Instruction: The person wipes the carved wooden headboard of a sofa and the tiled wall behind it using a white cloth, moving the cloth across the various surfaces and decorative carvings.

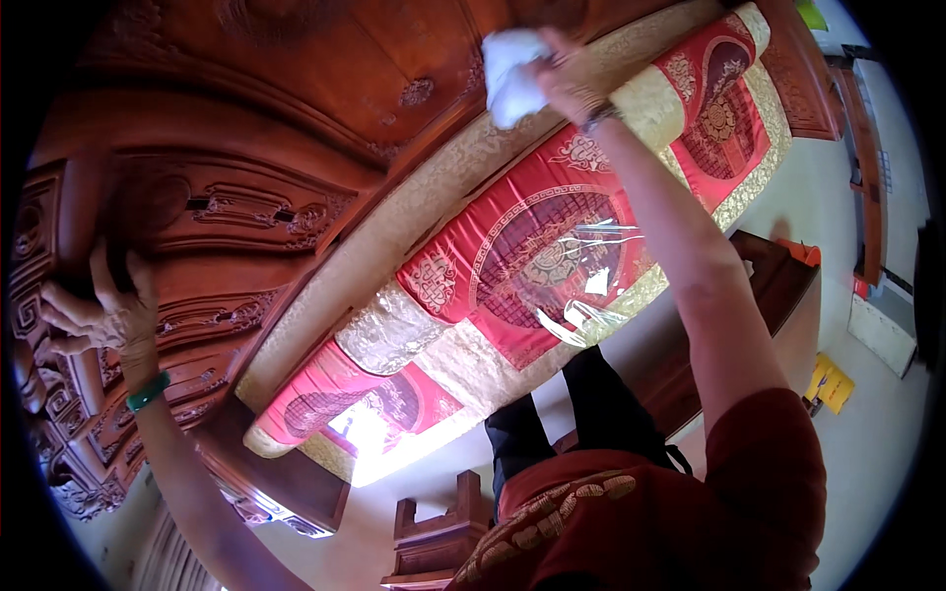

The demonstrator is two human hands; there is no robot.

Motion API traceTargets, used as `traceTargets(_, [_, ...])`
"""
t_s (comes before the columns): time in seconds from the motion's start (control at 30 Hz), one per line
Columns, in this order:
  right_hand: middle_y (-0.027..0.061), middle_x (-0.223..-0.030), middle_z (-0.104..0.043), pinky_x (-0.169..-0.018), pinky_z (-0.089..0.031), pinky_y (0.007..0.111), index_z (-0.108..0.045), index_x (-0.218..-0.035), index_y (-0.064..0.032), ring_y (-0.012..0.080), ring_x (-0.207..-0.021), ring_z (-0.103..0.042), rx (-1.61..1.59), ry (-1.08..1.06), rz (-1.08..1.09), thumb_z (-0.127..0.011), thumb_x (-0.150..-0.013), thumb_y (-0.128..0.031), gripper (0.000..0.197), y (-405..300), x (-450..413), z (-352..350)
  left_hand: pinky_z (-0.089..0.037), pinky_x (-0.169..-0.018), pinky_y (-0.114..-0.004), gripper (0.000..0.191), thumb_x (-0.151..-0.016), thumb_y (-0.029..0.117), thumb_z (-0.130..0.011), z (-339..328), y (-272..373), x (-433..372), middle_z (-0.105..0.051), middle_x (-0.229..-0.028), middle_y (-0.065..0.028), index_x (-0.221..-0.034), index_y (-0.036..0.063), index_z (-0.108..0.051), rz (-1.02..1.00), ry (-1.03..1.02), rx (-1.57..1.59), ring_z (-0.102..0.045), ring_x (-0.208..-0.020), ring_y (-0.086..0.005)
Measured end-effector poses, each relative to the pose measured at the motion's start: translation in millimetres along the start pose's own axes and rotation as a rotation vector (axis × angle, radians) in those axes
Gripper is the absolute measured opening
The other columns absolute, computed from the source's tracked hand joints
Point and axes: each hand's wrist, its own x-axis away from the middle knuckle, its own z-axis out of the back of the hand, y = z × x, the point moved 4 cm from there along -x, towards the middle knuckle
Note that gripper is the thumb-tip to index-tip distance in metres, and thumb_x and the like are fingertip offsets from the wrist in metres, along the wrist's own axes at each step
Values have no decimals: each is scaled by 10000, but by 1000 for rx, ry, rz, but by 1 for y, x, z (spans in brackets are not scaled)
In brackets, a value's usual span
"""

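My right hand (565, 81) holds a crumpled white cloth (514, 77) at the upper middle, close to the carved reddish wooden backrest (347, 66); hand and cloth are slightly blurred. Spread-fingered, my left hand (111, 318) rests on the carved wood at the far left, with a green bangle (148, 391) on its wrist. Below the backrest lies a long seat cushion (547, 251) in red and cream patterned fabric, with shiny clear plastic over its middle part. A beige patterned bolster-like edge (414, 199) runs between cushion and backrest.
A small dark wooden stool (443, 539) stands below the bench. At the right are a brown wooden cabinet or table (776, 281), an orange container (805, 253) and a yellow object (831, 383) on the floor. Another wooden piece (868, 185) stands farther right.
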Motion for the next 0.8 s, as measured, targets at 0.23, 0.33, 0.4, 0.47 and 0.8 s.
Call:
traceTargets(0.23, [127, -952, -633, -707, -514, 340, -489, -1096, -37, 247, -845, -631, 45, 594, 277, -501, -928, -176, 218, -7, -17, 16, -370, -755, -450, 286, -829, 382, -639, -2, -9, -19, -615, -954, -30, -1017, 168, -626, -262, 30, -2, -507, -830, -269])
traceTargets(0.33, [81, -828, -628, -701, -518, 305, -508, -997, 4, 176, -764, -606, -204, 521, 148, -547, -820, -27, 184, 5, 2, -22, -262, -785, -508, 322, -824, 466, -615, 0, -6, -16, -418, -1250, -125, -1045, 234, -634, -190, 49, -49, -376, -1051, -350])
traceTargets(0.4, [103, -763, -618, -676, -503, 337, -447, -1053, 20, 168, -730, -598, -392, 395, 82, -558, -823, -80, 275, -5, 20, -54, -287, -713, -418, 310, -820, 444, -640, -2, -15, -11, -520, -993, -55, -1012, 201, -640, -247, 91, -128, -445, -853, -264])
traceTargets(0.47, [130, -689, -610, -602, -506, 375, -413, -1067, 32, 211, -644, -609, -200, 303, 128, -549, -842, -122, 305, -62, 57, -101, -286, -691, -388, 316, -815, 455, -650, -5, -17, -11, -546, -904, -30, -992, 192, -648, -269, 129, -137, -464, -785, -233])
traceTargets(0.8, [235, -635, -600, -557, -507, 461, -516, -1005, 81, 400, -629, -628, 182, 268, -28, -549, -854, -285, 397, -62, 53, -98, -408, -569, -318, 286, -789, 373, -726, -14, -28, 3, -548, -904, -67, -991, 180, -663, -180, -69, -9, -505, -712, -210])
